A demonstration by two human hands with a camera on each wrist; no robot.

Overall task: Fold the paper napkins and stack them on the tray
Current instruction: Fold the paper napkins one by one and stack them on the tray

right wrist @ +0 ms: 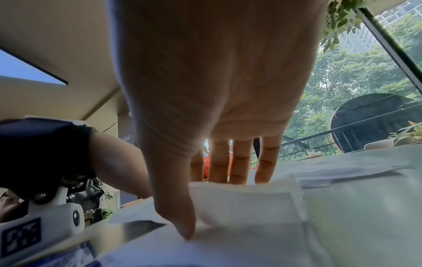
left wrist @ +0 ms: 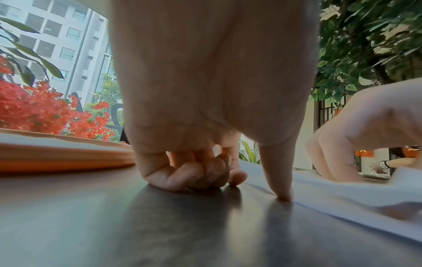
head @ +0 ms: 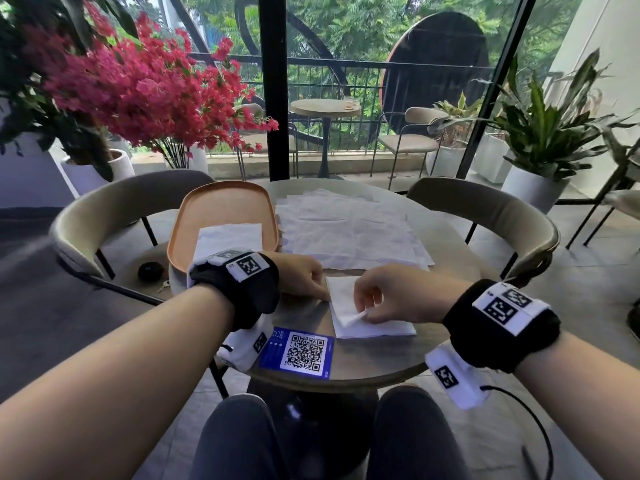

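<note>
A white paper napkin (head: 375, 327) lies on the round table (head: 450, 271) in front of me. My left hand (head: 304, 277) sits at its left edge; in the left wrist view its fingers (left wrist: 194, 178) are curled on the tabletop and the thumb (left wrist: 283, 189) presses the napkin's edge (left wrist: 342, 195). My right hand (head: 375, 299) pinches a lifted flap of the napkin (right wrist: 246, 204) between thumb (right wrist: 180, 216) and fingers. The orange tray (head: 180, 216) stands at the back left, with one folded napkin (head: 228, 237) on it. A pile of unfolded napkins (head: 346, 230) lies right of the tray.
A blue QR-code card (head: 301, 353) lies near the table's front edge, below the napkin. Curved chairs (head: 104, 216) stand left and right of the table; a black ball (head: 150, 270) rests on the left seat. Potted plants and a glass wall stand behind.
</note>
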